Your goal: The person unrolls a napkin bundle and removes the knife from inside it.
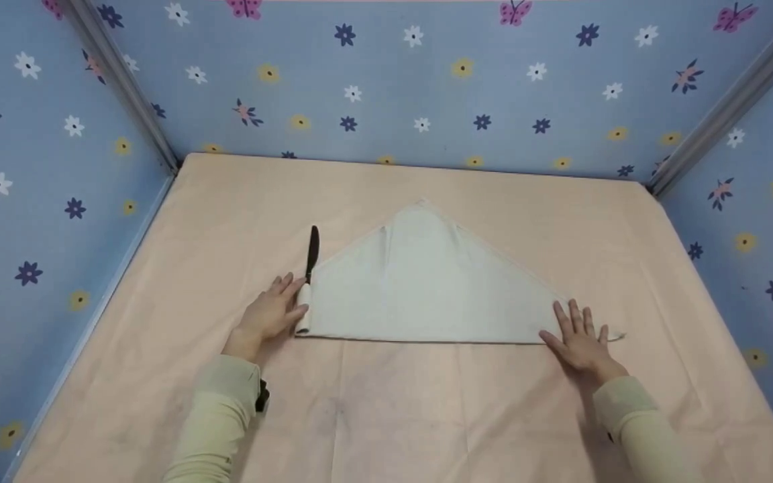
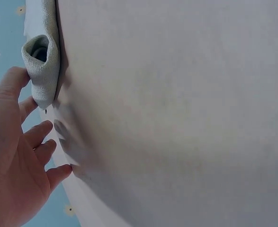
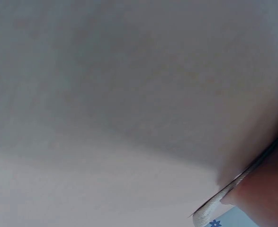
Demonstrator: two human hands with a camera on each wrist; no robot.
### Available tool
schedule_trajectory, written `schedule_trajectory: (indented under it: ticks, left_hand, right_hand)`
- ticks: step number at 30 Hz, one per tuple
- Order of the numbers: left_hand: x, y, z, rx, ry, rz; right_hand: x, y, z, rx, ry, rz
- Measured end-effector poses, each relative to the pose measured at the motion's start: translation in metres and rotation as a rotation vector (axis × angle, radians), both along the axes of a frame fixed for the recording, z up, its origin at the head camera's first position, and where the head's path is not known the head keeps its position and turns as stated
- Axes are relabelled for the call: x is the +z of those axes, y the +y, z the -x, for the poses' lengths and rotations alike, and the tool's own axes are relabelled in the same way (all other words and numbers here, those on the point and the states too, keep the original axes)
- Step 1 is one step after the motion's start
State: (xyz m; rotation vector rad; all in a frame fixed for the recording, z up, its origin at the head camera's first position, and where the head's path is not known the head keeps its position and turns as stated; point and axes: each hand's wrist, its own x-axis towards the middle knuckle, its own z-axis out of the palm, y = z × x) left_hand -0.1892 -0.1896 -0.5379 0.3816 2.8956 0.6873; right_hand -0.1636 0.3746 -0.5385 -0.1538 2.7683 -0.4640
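Note:
A pale cloth napkin [image 1: 427, 282], folded into a triangle, lies with its point toward the back wall. Its left end forms a small roll [image 2: 46, 80], with a dark hollow showing in the near end. From the roll's far end sticks a black knife [image 1: 313, 248]; the rest of it is hidden in the cloth. My left hand [image 1: 271, 310] lies along the roll's outer side, thumb and fingertips touching it, fingers loosely spread. At the napkin's right corner my right hand [image 1: 581, 341] rests with spread fingers on the cloth. A thin tip of cloth [image 1: 618, 337] shows beyond it.
A peach cloth [image 1: 400, 416] with faint creases covers the table. Blue panels [image 1: 386, 87] with flowers and butterflies stand at the back and both sides, joined by grey metal posts [image 1: 125, 80] at the corners.

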Motion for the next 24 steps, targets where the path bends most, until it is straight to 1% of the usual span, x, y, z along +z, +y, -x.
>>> schedule_trajectory:
  ticks: [4, 8, 9, 11, 19, 24]
  left_hand:
    - [0.001, -0.002, -0.003, -0.017, 0.040, -0.029]
    - [0.002, 0.000, -0.005, -0.005, 0.038, 0.014]
    - [0.002, 0.001, -0.005, 0.003, 0.019, 0.024]
    - [0.002, 0.003, -0.005, 0.017, 0.018, 0.045]
    - [0.003, 0.010, -0.007, 0.033, 0.087, 0.035]
    - [0.000, 0.014, -0.007, 0.036, 0.100, 0.039]
  right_hand:
    - [-0.001, 0.000, 0.000, 0.001, 0.005, 0.001]
    - [0.000, 0.000, 0.000, 0.004, 0.017, -0.003]
    - [0.000, 0.000, -0.001, 0.005, 0.020, -0.003]
    - [0.001, -0.001, -0.001, 0.006, 0.020, -0.005]
    - [0.000, -0.001, 0.000, 0.003, 0.011, -0.010]
    - [0.000, -0.002, 0.000, 0.006, 0.004, -0.009]
